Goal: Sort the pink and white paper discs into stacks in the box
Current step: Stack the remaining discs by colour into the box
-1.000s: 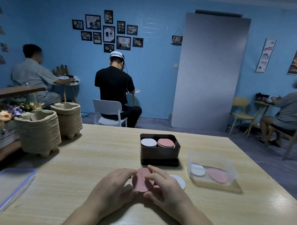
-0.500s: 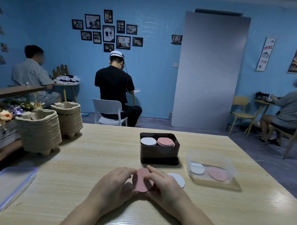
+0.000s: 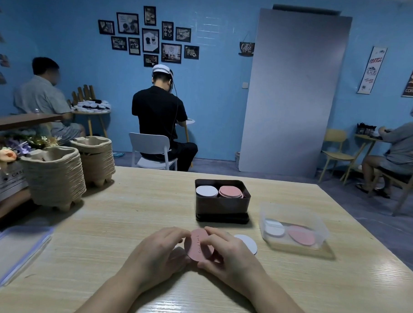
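Head view.

- Pink disc (image 3: 198,244): lifted off the table (image 3: 103,222), face tilted toward the camera, faint script across it; gripped at its left edge by the left hand (image 3: 158,251) and at its right edge by the right hand (image 3: 229,254), fingers of both curled round the rim.
- White disc (image 3: 248,243): flat on the table, just beyond the right hand, partly hidden by it.
- Dark box (image 3: 222,205): open, standing mid-table behind the hands; inside, white stack (image 3: 206,191) on the left and pink stack (image 3: 230,191) on the right, side by side.
- Clear container (image 3: 293,213): to the right of the dark box, apart from it; holds white discs (image 3: 274,227) at left and pink discs (image 3: 301,235) at right.
- Clear lid (image 3: 12,249): flat at the near left table edge.
- Pulp trays (image 3: 55,175): two nested piles at the far left of the table.
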Tool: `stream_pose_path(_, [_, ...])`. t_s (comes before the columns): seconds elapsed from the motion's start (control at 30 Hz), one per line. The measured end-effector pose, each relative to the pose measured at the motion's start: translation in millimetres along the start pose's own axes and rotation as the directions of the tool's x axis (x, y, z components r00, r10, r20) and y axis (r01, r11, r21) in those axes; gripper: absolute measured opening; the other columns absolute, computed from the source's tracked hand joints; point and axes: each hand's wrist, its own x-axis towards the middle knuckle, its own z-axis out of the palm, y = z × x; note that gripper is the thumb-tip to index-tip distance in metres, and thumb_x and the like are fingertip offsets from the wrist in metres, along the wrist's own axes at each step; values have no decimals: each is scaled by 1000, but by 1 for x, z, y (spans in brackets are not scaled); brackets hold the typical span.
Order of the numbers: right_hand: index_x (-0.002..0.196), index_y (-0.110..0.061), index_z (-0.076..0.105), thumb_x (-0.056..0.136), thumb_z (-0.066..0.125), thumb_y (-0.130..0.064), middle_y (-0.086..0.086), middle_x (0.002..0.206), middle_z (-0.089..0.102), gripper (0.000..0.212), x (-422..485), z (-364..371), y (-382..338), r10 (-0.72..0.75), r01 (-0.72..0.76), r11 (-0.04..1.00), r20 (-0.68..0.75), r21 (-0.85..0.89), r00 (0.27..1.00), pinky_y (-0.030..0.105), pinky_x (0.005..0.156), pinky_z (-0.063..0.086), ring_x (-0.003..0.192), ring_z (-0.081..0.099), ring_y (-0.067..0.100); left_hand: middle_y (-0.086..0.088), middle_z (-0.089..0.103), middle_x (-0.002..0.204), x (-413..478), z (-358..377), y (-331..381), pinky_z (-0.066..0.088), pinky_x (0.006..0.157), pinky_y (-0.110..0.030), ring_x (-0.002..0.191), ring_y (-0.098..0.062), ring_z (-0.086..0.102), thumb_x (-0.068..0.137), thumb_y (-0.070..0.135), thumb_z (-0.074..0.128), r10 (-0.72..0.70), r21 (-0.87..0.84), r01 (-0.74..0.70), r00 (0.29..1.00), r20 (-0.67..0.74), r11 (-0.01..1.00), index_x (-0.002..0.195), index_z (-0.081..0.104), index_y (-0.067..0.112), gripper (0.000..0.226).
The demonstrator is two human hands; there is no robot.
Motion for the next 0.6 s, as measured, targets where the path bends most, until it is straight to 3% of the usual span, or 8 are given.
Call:
stream_pose_path(0.2, [101,-31,60,81,72,-52,-14,134,55,31,-2,-3,2,9,-11,998,-31,-56,999,4,74,39,87,57,-4,23,63,121,0,-6,6,51,84,-19,103,6,57,83,63,61,-54,26,53,998,41,998,130,55,33,56])
stream_pose_path(0.33, [103,-35,60,80,71,-56,-18,137,54,33,-3,-4,7,71,-74,997,-68,-38,995,8,72,42,73,53,-10,29,56,118,-1,-13,9,44,95,-23,107,13,50,83,65,59,-112,-25,113,993,45,993,128,57,35,55])
stream_pose_path(0.5, [102,-33,63,78,71,-55,-17,137,55,34,-3,-6,4,100,-103,994,-65,-47,993,13,74,46,85,62,2,32,37,134,-11,-24,-5,29,107,-33,126,1,28,78,65,60,-230,28,229,949,214,973,143,36,49,71])
stream_pose_path(0.6, [102,-31,64,77,69,-57,-16,136,56,36,-4,-6,3,107,-109,993,-68,-37,992,19,76,49,90,65,6,30,39,137,-15,-30,-9,30,113,-36,129,0,31,68,65,60,-237,0,244,940,247,970,143,35,51,80])
